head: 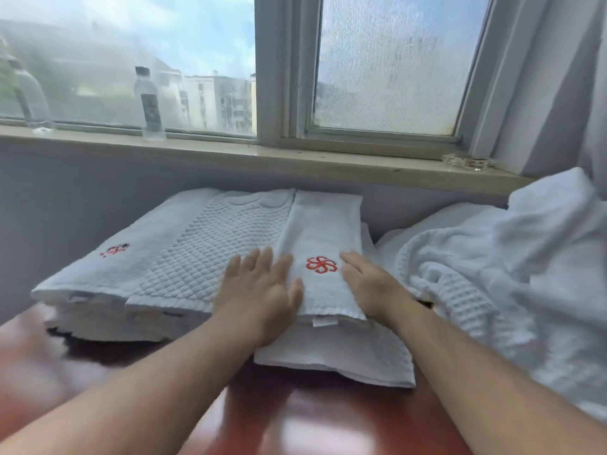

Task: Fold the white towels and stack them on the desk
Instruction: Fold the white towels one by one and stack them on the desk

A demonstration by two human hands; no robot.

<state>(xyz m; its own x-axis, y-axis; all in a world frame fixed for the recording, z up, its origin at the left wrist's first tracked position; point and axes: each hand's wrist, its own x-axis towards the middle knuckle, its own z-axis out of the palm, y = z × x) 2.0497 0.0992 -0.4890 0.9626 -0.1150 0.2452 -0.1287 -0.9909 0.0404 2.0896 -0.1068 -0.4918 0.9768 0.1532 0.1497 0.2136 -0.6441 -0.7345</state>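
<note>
A narrow folded white towel with a red pinwheel logo (323,238) lies on top of a stack of folded white towels on the red-brown desk (295,421). My left hand (262,290) rests flat on its left edge, fingers spread. On its right edge lies my right hand (371,284), also flat and holding nothing. To the left, a quilted white towel (203,254) overlaps a plain folded towel with a small red logo (108,261). A waffle-textured folded towel (345,359) sticks out beneath the top one.
A heap of unfolded white waffle-weave cloth (492,280) fills the desk's right side. On the window sill (203,152) behind stand a water bottle (149,103), a clear glass vessel (29,96) at far left, and a glass ashtray (466,160).
</note>
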